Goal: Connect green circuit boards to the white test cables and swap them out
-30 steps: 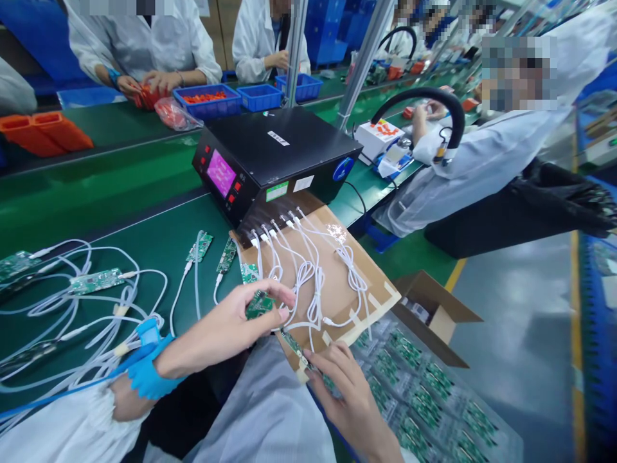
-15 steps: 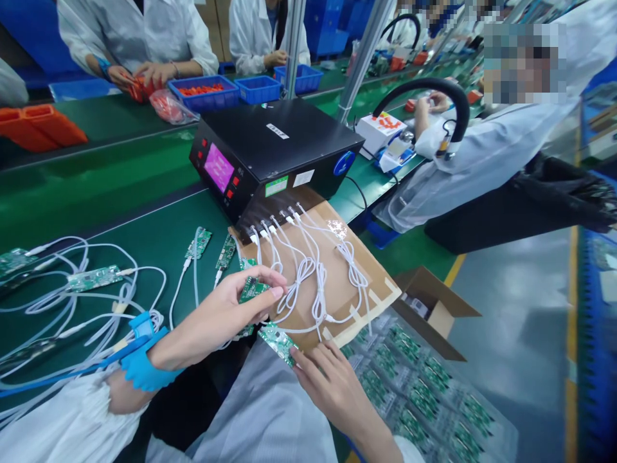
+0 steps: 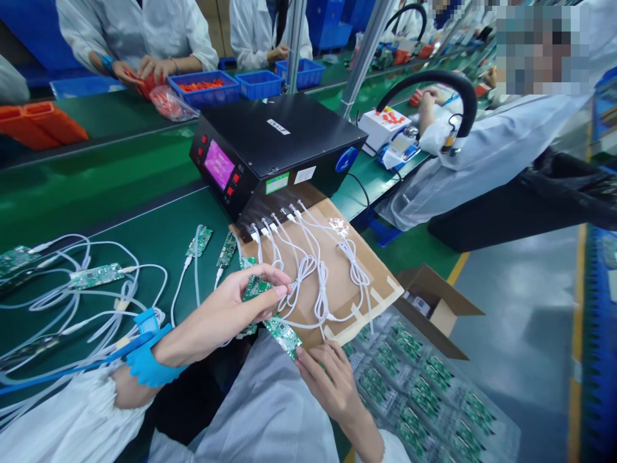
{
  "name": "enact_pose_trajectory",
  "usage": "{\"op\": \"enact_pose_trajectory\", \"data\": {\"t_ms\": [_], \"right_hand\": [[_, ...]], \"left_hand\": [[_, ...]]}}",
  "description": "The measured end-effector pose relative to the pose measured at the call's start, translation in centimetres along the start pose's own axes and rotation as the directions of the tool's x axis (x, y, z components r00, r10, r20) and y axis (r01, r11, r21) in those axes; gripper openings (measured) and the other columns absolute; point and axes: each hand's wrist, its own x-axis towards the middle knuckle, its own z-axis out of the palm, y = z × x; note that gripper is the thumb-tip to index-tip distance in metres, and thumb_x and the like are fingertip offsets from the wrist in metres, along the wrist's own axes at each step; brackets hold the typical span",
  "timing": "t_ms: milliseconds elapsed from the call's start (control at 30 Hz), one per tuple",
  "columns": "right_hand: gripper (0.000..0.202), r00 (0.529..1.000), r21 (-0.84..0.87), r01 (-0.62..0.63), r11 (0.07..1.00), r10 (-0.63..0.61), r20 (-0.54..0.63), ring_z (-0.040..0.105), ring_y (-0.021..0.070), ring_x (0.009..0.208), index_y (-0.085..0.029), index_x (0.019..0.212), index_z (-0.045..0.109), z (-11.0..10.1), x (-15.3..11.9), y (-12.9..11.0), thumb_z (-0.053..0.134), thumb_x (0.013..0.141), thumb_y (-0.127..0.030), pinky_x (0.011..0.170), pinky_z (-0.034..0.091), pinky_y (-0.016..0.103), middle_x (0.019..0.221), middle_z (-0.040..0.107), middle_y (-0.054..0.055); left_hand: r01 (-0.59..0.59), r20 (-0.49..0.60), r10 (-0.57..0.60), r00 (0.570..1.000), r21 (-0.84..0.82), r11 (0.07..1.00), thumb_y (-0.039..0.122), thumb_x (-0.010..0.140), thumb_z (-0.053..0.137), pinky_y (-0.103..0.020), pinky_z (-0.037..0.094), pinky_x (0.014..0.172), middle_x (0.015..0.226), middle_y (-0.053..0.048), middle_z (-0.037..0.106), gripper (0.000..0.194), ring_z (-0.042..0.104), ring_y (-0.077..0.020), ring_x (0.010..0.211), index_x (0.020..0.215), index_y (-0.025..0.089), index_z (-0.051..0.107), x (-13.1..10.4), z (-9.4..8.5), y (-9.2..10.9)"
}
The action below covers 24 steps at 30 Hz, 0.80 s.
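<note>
My left hand (image 3: 248, 297), with a blue wristband (image 3: 154, 357), is closed, its thumb and index finger curled round a green circuit board (image 3: 255, 287). Those fingertips come close together beside the white cables (image 3: 303, 270), and part of the board is hidden. Below it, my right hand (image 3: 332, 382) grips another circuit board (image 3: 283, 337) by its lower right end, between thumb and fingers. The far end of this board reaches under my left hand. More boards show partly from behind my left hand.
A black tester (image 3: 284, 138) with a lit pink screen stands ahead, its cables running over a cardboard sheet (image 3: 347, 283). Wired boards (image 3: 96, 275) lie at left. Bagged boards (image 3: 424, 392) and a carton (image 3: 434, 308) are at lower right. Co-workers sit opposite and at right.
My right hand has shifted slightly up and right with its circuit board, bringing the board a little closer to my left hand. My left hand has barely moved.
</note>
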Motion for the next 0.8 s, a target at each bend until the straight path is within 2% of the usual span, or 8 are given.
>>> {"op": "enact_pose_trajectory", "data": {"t_ms": [133, 300, 367, 433, 467, 533, 633, 800], "right_hand": [[0.042, 0.996, -0.010, 0.074, 0.997, -0.073, 0.048, 0.064, 0.0159, 0.074, -0.013, 0.130, 0.060, -0.5, -0.1, 1.2, 0.073, 0.091, -0.014, 0.075, 0.054, 0.036, 0.084, 0.070, 0.004], [0.042, 0.993, -0.045, 0.075, 0.996, -0.071, 0.091, 0.063, 0.0183, 0.079, -0.014, 0.131, 0.061, -1.4, 0.1, 1.9, 0.074, 0.093, -0.028, 0.075, 0.055, 0.036, 0.088, 0.069, 0.006], [0.048, 0.993, -0.020, 0.088, 0.996, -0.086, 0.086, 0.064, 0.0208, 0.085, -0.015, 0.134, 0.060, -1.8, 0.0, 2.0, 0.068, 0.095, -0.043, 0.077, 0.056, 0.039, 0.092, 0.069, 0.009], [0.054, 0.997, -0.006, 0.079, 0.997, -0.078, 0.027, 0.065, 0.0232, 0.090, -0.016, 0.138, 0.060, -2.2, 0.0, 2.3, 0.057, 0.099, -0.054, 0.078, 0.058, 0.041, 0.095, 0.069, 0.011], [0.051, 0.999, -0.013, 0.039, 0.999, -0.040, -0.018, 0.065, 0.0237, 0.092, -0.017, 0.138, 0.060, -2.4, 0.0, 2.6, 0.054, 0.101, -0.052, 0.078, 0.058, 0.042, 0.097, 0.068, 0.011], [0.038, 0.989, -0.035, -0.105, 0.994, 0.101, -0.107, 0.065, 0.0230, 0.094, -0.021, 0.136, 0.062, -2.8, 0.1, 3.3, 0.057, 0.102, -0.035, 0.078, 0.058, 0.040, 0.100, 0.066, 0.011], [0.034, 0.951, -0.052, -0.286, 0.957, 0.276, -0.141, 0.064, 0.0216, 0.096, -0.025, 0.127, 0.067, -3.2, 0.8, 4.5, 0.065, 0.095, -0.015, 0.080, 0.058, 0.039, 0.104, 0.064, 0.009], [0.021, 0.953, -0.052, -0.295, 0.954, 0.290, -0.092, 0.060, 0.0196, 0.090, -0.023, 0.113, 0.069, -3.5, 1.7, 5.4, 0.065, 0.095, -0.012, 0.078, 0.055, 0.037, 0.099, 0.063, 0.006]], "left_hand": [[0.002, 0.006, -0.002, 1.000, -0.002, 1.000, 0.049, 0.087, 0.073, -0.021, 0.033, 0.054, 0.074, 0.000, 0.056, 0.034, 0.043, -0.0092, 0.060, 0.103, 0.020, 0.070, 0.0, 0.0, -0.1], [0.030, 0.029, -0.030, 0.999, 0.004, 1.000, 0.051, 0.088, 0.072, -0.022, 0.031, 0.055, 0.071, 0.002, 0.052, 0.035, 0.041, -0.0091, 0.061, 0.105, 0.020, 0.068, 0.0, -0.1, -0.4], [0.038, 0.032, -0.037, 0.999, -0.025, 0.999, 0.050, 0.089, 0.071, -0.022, 0.032, 0.056, 0.077, 0.000, 0.057, 0.035, 0.041, -0.0085, 0.062, 0.108, 0.020, 0.067, 0.1, 0.0, -0.6], [0.037, 0.016, -0.036, 0.999, -0.104, 0.994, 0.045, 0.091, 0.070, -0.023, 0.036, 0.060, 0.088, -0.002, 0.063, 0.034, 0.044, -0.0080, 0.064, 0.114, 0.021, 0.065, 0.4, 0.3, -0.9], [0.038, 0.000, -0.038, 0.999, -0.160, 0.986, 0.042, 0.092, 0.069, -0.023, 0.039, 0.063, 0.092, -0.003, 0.065, 0.033, 0.045, -0.0082, 0.065, 0.117, 0.021, 0.064, 0.6, 0.5, -0.9], [0.034, -0.041, -0.048, 0.998, -0.279, 0.960, 0.034, 0.092, 0.067, -0.025, 0.042, 0.065, 0.094, -0.005, 0.067, 0.031, 0.049, -0.0093, 0.066, 0.119, 0.019, 0.062, 1.1, 1.2, -1.0], [-0.001, -0.110, -0.046, 0.993, -0.389, 0.921, 0.025, 0.092, 0.062, -0.028, 0.048, 0.070, 0.090, -0.007, 0.069, 0.023, 0.057, -0.0128, 0.070, 0.112, 0.014, 0.064, 2.0, 2.6, -0.9], [-0.088, -0.143, 0.033, 0.989, -0.399, 0.913, 0.026, 0.098, 0.057, -0.031, 0.051, 0.089, 0.105, -0.011, 0.074, 0.023, 0.068, -0.0184, 0.095, 0.114, 0.013, 0.066, 4.3, 5.1, -1.2]]}}
